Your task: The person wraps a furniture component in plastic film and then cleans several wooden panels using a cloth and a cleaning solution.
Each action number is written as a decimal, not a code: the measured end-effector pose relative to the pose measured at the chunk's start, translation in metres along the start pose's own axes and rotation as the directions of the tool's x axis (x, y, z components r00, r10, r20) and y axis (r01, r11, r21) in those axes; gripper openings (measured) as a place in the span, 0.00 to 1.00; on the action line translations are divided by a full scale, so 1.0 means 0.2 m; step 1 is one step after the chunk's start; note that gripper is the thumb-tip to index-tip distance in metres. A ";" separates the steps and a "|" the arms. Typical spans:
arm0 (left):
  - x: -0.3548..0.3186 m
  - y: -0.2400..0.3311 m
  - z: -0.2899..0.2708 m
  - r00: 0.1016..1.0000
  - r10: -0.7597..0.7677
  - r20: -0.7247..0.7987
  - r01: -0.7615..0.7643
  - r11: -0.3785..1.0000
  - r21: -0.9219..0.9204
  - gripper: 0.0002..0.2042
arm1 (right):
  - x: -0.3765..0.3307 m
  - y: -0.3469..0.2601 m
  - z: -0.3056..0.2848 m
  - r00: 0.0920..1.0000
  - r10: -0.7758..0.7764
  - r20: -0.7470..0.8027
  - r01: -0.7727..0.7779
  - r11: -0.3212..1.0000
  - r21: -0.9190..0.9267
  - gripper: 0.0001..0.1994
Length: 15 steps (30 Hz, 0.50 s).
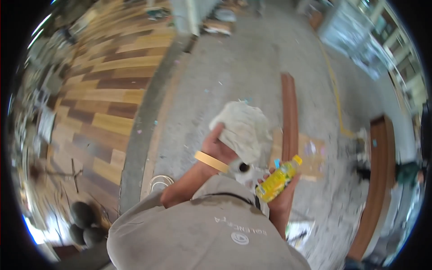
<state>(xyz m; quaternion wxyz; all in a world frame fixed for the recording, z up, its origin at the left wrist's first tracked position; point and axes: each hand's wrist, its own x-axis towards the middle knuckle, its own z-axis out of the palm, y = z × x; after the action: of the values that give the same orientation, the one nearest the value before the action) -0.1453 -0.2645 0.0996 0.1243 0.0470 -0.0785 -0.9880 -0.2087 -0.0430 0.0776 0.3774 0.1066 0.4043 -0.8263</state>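
A crumpled off-white cloth point(244, 128) is gripped in my left hand point(219, 146), its thumb pressed over the near edge. Around that wrist sits a pale orange band point(210, 162). My right hand point(284, 200) is closed around a yellow bottle point(275, 181) with a yellow cap, tilted up to the right. Between the two hands shows a whitish thing with a dark round hole point(244, 167); its kind and whether anything holds it cannot be told.
Ahead on the concrete floor lies a long reddish-brown board point(290, 112), by a flat cardboard piece point(310, 155). Another brown plank-like piece point(375, 180) is at right. Wood-plank flooring point(112, 81) spreads left. Wrapped stacks point(346, 31) stand far right.
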 end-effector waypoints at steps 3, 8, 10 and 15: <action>0.03 -0.03 -0.11 0.981 -0.171 -0.092 0.173 0.985 0.010 0.25 | -0.07 0.00 -0.12 0.989 -0.138 0.061 0.145 0.978 -0.149 0.31; 0.09 -0.12 -0.26 0.952 -0.285 -0.114 0.290 0.956 0.038 0.25 | -0.12 -0.11 -0.09 0.904 -0.319 0.286 0.328 0.085 -0.941 0.34; 0.10 -0.15 -0.28 0.927 -0.355 -0.123 0.363 0.930 0.057 0.25 | -0.13 -0.10 0.02 0.967 -0.204 0.155 0.195 0.190 -0.962 0.35; 0.08 -0.23 -0.32 0.944 -0.297 -0.142 0.319 0.932 0.171 0.25 | -0.14 -0.12 0.11 0.984 -0.139 0.116 0.119 0.016 -0.993 0.29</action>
<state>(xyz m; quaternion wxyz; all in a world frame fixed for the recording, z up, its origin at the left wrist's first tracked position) -0.1637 -0.2342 0.0289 -0.0331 0.1267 -0.1579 -0.9787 -0.2037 -0.0355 0.1189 0.2656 -0.2171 0.8752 -0.3411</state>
